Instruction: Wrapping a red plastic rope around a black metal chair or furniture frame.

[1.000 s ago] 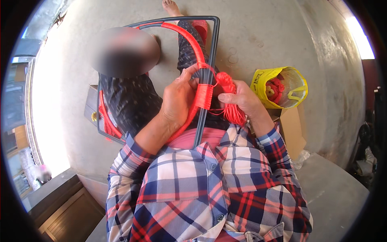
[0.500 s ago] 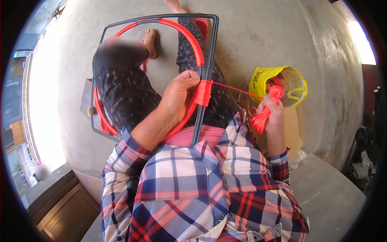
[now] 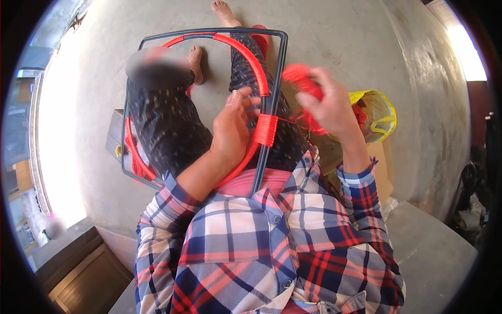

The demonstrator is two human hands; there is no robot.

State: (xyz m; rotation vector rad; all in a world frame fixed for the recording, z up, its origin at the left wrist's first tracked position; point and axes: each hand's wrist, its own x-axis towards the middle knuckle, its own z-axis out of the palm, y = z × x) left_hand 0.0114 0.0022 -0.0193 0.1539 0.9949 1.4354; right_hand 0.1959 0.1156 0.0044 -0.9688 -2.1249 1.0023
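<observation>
A grey metal frame (image 3: 282, 68) with a red hoop (image 3: 246, 52) inside it rests across my lap. My left hand (image 3: 232, 131) grips the frame bar and hoop just beside a band of wound red cord (image 3: 265, 130). My right hand (image 3: 327, 104) is raised to the right of the frame and holds a bundle of red cord (image 3: 299, 77); a strand runs taut from it to the winding. My legs in dark patterned trousers (image 3: 162, 125) stretch out under the frame.
A yellow bag (image 3: 381, 118) with red cord inside sits on the concrete floor by my right hand. A cardboard piece (image 3: 384, 172) lies below it. A wooden box (image 3: 78, 272) is at lower left, and a bright wall edge runs along the left.
My right hand has swung up and toward the frame with the cord bundle, after pulling out to the right half a second ago. My left hand stays on the frame.
</observation>
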